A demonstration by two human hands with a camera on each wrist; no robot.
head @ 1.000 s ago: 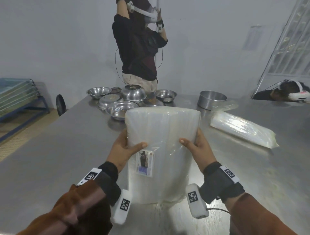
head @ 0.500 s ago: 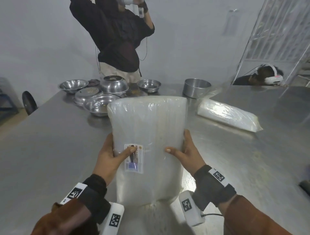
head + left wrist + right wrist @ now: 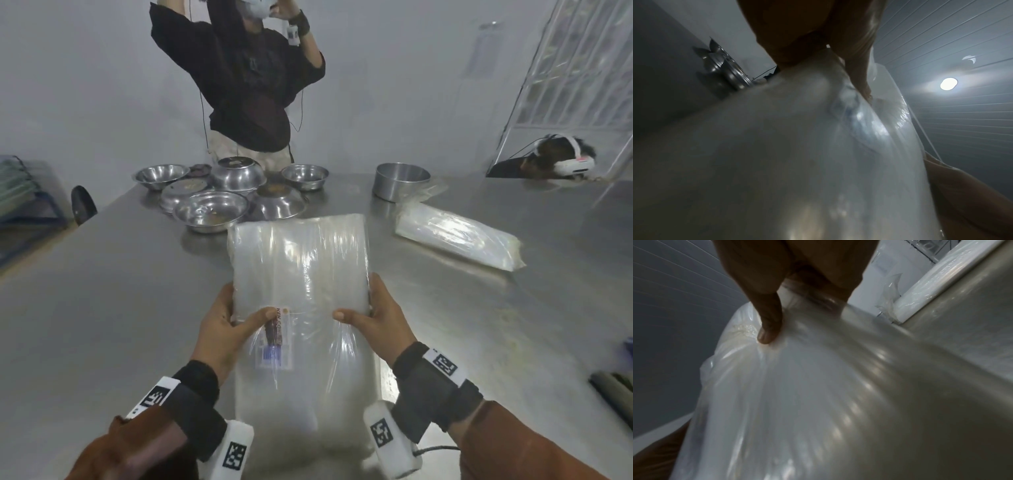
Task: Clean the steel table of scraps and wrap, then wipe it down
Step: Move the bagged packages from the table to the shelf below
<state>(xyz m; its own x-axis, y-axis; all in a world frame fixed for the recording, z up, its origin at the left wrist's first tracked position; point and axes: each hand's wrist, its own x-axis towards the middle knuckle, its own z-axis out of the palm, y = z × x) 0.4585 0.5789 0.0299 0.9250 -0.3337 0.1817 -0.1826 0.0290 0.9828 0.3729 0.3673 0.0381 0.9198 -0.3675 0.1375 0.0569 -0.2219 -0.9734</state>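
Observation:
A thick pack of clear plastic wrap (image 3: 301, 274) with a small printed label (image 3: 275, 342) is held up over the steel table (image 3: 120, 308). My left hand (image 3: 233, 322) grips its left edge, thumb on the front beside the label. My right hand (image 3: 366, 315) grips the right edge, thumb pressed into the film. The left wrist view shows the pack (image 3: 797, 154) filling the frame under my thumb. In the right wrist view my thumb dents the pack (image 3: 797, 402). The fingers behind the pack are hidden.
A second clear pack (image 3: 459, 236) lies on the table at the right. Several steel bowls (image 3: 212, 209) and a round steel tin (image 3: 400, 180) stand at the far side. One person (image 3: 253, 85) stands behind the bowls; another person's head (image 3: 555, 159) shows at the right edge.
The pack has tilted away and sunk lower in view, with both hands still on its sides. The view has swung, so the bowls and the standing person shifted.

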